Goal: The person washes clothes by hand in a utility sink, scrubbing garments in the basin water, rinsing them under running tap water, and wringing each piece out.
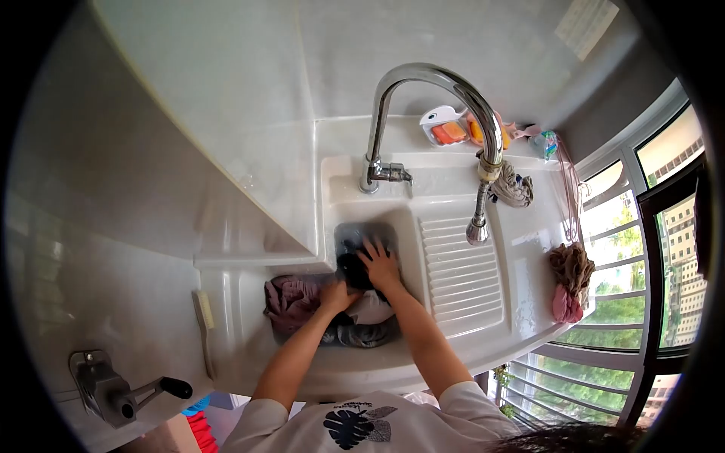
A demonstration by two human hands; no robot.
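Observation:
My right hand [380, 266] lies with fingers spread on a black cloth [352, 268] in the murky water of the sink basin [406, 257]. Just to its left, my left hand [337, 296] is closed on wet cloth at the lower edge of the black piece; its fingertips are partly hidden. A mauve garment [293, 302] is bunched on the left side of the basin. Below and between my hands lie a white cloth [371, 308] and a dark grey cloth [366, 335].
A curved chrome faucet [423, 72] arches over the ribbed washboard [462, 275]. A brush [204, 321] lies at the left. Soap dishes [449, 130] and a twisted grey cloth [513, 189] stand behind. Brown cloth [572, 268] and pink cloth [568, 303] lie on the right ledge by the window.

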